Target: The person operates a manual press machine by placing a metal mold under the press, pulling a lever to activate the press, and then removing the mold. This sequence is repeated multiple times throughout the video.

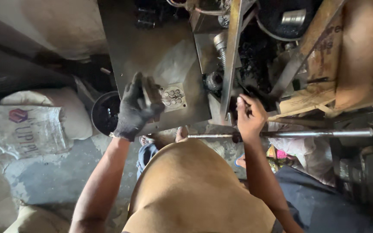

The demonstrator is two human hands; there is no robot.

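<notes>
Grimy workshop floor lies below, grey and dusty, with a greasy metal machine filling the far middle of the view. On the machine's flat steel plate [152, 47] sits a small square die block [173, 97] drilled with a ring of round holes. The left hand [135, 110], in a dark soiled glove, rests with spread fingers against the plate just left of that block, touching it rather than clasping anything. The bare right hand [250, 117] is clenched around a long steel lever bar [307, 133] that runs level toward the right, gripped near its left end.

That bar looks heavy, stiff and probably oily, so a full-fisted grip close to the hand's present place seems soundest. The die block looks dense and hard, likely awkward to lift by its edges.

At left lies a pale woven sack [22, 129] with a red hexagon mark and faded lettering. A black round tub [105, 113] stands between sack and machine. Brown cardboard [359, 56] with dark print leans at far right.
</notes>
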